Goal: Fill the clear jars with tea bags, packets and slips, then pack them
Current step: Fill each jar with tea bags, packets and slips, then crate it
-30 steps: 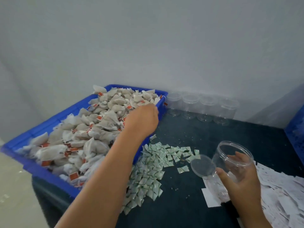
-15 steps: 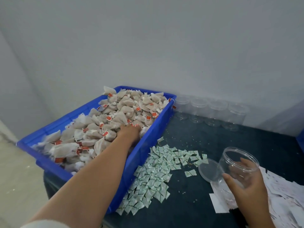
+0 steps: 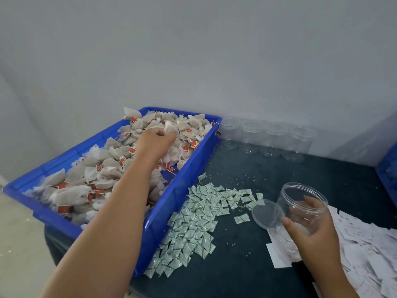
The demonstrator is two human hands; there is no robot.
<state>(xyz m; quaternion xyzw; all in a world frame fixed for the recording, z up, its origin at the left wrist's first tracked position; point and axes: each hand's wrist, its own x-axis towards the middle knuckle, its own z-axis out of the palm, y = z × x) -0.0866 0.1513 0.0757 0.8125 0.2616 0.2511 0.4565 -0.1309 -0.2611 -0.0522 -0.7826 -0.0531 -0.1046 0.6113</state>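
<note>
A blue crate [image 3: 171,203] on the left holds a heap of white tea bags [image 3: 103,173] with red tags. My left hand [image 3: 154,143] is inside it near the far end, fingers curled round a tea bag [image 3: 169,129] lifted a little above the heap. My right hand [image 3: 309,231] grips a clear open jar [image 3: 303,201], tilted with its mouth toward the crate. Its clear lid [image 3: 265,214] lies flat beside it. Green-and-white packets [image 3: 199,220] are spread between crate and jar. White paper slips [image 3: 369,254] cover the table at the right.
Several empty clear jars [image 3: 266,138] stand in a row against the back wall. The table top [image 3: 247,265] is dark, with scattered crumbs. Part of a second blue crate [image 3: 386,175] shows at the right edge. A pale floor lies left of the table.
My left hand has moved from the heap's near middle to the crate's far end and closed round a tea bag. The right hand keeps the jar in the same place.
</note>
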